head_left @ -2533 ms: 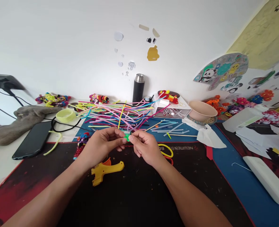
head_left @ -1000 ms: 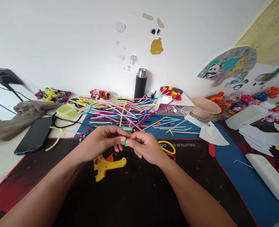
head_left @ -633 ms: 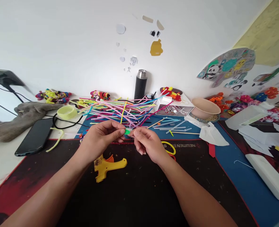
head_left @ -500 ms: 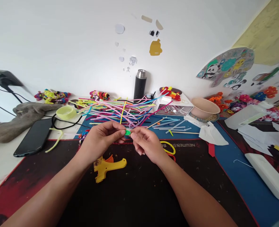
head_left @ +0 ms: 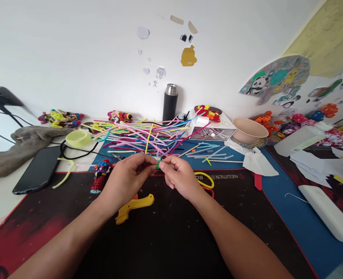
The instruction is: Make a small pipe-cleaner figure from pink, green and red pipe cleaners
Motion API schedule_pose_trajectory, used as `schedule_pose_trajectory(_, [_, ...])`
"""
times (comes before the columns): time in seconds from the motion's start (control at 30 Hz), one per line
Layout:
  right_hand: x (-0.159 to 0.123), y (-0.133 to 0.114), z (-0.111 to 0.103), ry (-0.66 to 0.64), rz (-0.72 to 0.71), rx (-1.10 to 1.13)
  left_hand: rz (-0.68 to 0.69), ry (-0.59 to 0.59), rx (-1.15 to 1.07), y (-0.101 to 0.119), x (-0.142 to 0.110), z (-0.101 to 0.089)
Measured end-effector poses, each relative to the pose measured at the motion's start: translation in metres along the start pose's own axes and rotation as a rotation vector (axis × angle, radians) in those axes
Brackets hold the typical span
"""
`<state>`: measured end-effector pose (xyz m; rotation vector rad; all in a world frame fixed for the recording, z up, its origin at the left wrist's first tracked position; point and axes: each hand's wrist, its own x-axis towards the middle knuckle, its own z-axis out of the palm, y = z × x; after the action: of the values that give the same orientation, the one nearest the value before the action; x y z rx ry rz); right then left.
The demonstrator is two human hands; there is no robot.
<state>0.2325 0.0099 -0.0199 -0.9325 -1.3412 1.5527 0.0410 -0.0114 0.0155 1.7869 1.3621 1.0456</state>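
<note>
My left hand point(head_left: 127, 179) and my right hand point(head_left: 181, 176) meet above the black desk mat point(head_left: 165, 236), both pinching a small green piece point(head_left: 157, 166) between thumb and fingertips. Most of the green piece is hidden by the fingers. Just behind the hands lies a loose heap of coloured pipe cleaners point(head_left: 144, 136). A yellow glue gun point(head_left: 133, 206) lies on the mat under my left wrist. A small multicoloured pipe-cleaner figure point(head_left: 101, 176) lies to the left of my left hand.
A black phone point(head_left: 36, 174) and a grey cloth point(head_left: 20, 145) lie at the left. A black flask point(head_left: 169, 103) stands at the wall. A beige bowl point(head_left: 249, 134), a tissue point(head_left: 256, 164), papers and a white device point(head_left: 325, 213) fill the right side. Yellow scissor handles point(head_left: 205, 180) lie beside my right hand.
Both hands keep working the green piece between their fingertips and have shifted slightly. The camera view has drifted a little; the pipe-cleaner figure at the left shows more fully.
</note>
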Motion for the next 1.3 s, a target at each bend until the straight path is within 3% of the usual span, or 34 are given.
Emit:
schedule_pose_trajectory(0.17, [-0.003,-0.006,0.003,0.022,-0.016,-0.052,-0.175,-0.152,-0.249,0.002,0.005,-0.007])
schedule_pose_trajectory(0.4, [-0.006,-0.004,0.006,0.041,-0.027,-0.143,-0.241,-0.251,-0.097,0.003,0.006,-0.01])
schedule_pose_trajectory(0.7, [-0.007,-0.007,0.002,-0.043,-0.032,-0.241,-0.209,-0.202,-0.049,0.002,0.004,-0.011])
schedule_pose_trajectory(0.97, [-0.004,-0.022,-0.013,0.046,-0.166,-0.605,-0.202,-0.114,-0.023,-0.006,0.005,-0.008])
schedule_pose_trajectory(1.1, [0.001,-0.036,-0.036,0.11,-0.059,-0.878,-0.175,0.023,0.025,-0.006,0.008,-0.016])
schedule_pose_trajectory(1.2, [0.005,-0.041,-0.052,0.127,0.051,-1.158,-0.176,0.046,0.031,-0.003,0.01,-0.02])
schedule_pose_trajectory(1.3, [0.006,-0.042,-0.064,0.113,0.11,-1.28,-0.169,0.052,0.026,0.002,0.011,-0.021])
